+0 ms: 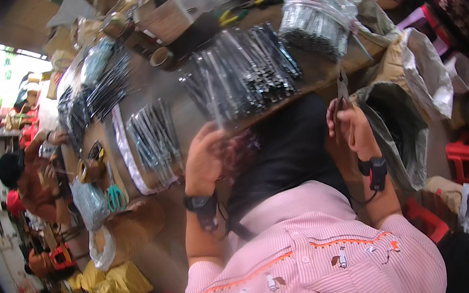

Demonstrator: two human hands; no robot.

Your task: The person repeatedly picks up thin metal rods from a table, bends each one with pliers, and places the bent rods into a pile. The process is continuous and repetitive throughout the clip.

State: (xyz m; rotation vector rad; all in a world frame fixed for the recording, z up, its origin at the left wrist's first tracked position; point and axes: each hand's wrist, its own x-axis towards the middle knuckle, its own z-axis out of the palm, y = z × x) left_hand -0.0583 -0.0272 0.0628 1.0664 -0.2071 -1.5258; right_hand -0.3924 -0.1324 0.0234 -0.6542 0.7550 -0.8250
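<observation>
My right hand (353, 128) is wrapped round the handles of a pair of pliers (342, 86), whose jaws point up and away from me. Over my lap, at the near edge of the table, my left hand (203, 159) is closed on the lower end of a thin pale strip (214, 99), smeared by motion. Just beyond it lies a wide pile of slim metallic strips (242, 71), side by side. A smaller bundle of similar strips (153, 133) rests to its left. What my left fingers cover cannot be made out.
A plastic-wrapped bundle (315, 20) stands at the table's far right. Tape (161, 58) and yellow-handled pliers (233, 15) lie farther back. An open grey sack (395, 131) is beside my right arm. At left, another person (37, 178) works near turquoise scissors (115, 197).
</observation>
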